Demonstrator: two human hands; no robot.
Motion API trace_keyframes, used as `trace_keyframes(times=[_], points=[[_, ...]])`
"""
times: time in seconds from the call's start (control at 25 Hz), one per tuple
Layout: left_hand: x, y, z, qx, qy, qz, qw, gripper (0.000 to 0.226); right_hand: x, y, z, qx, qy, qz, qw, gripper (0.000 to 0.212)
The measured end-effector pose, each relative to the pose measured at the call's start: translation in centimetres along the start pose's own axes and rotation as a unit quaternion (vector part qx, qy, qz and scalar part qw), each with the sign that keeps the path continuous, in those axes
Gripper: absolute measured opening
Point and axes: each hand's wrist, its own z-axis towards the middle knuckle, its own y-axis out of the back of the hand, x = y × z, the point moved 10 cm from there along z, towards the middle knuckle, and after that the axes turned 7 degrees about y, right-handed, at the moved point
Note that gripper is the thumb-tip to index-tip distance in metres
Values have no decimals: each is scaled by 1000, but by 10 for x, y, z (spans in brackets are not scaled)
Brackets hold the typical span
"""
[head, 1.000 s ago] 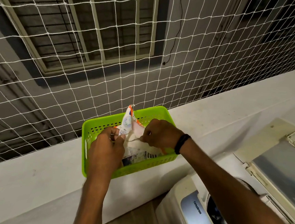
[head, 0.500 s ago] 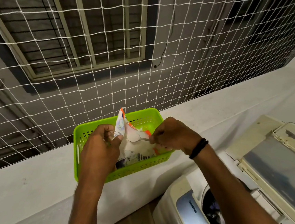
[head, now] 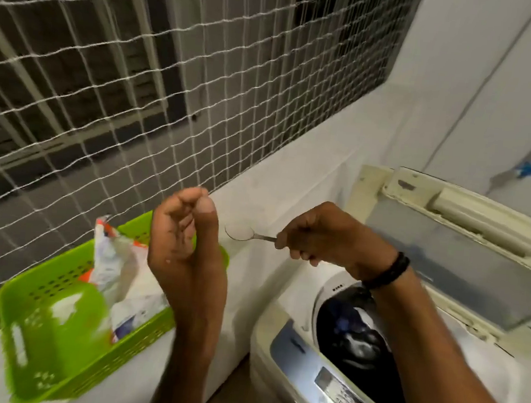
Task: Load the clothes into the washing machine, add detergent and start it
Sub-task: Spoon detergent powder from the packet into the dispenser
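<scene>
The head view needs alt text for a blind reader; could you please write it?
A person's right hand holds a spoon of white powder between a green basket with a detergent packet and an open top-loading washing machine with dark clothes inside. The left hand is raised, loosely curled, empty.

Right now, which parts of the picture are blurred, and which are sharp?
Head view: the green basket and detergent packet are smeared by motion; the spoon in the right hand is sharper; text on the control panel is unreadable.
</scene>
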Motion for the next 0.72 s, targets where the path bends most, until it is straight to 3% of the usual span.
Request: trace_keyframes(times=[0.12, 0.2, 0.36, 0.52, 0.6, 0.72], points=[[35, -58, -35, 30, 65, -58, 996, 24, -43, 46, -33, -76, -47, 13, 996, 19], [75, -96, -63, 42, 158, -87, 983, 27, -76, 75, -55, -132, -78, 20, 988, 19], [177, -168, -130, 86, 339, -38, 936, 28, -165, 121, -92, -215, -133, 13, 967, 28], [289, -223, -211, 134, 531, 42, 836, 39, -282, 148, -125, -298, -210, 59, 929, 30], [332, -241, -257, 144, 629, 51, 762, 54, -333, 154, -137, -325, -243, 69, 911, 40], [371, -263, -316, 159, 742, 51, 650, 55, -397, 161, -147, -343, -282, 43, 895, 54]])
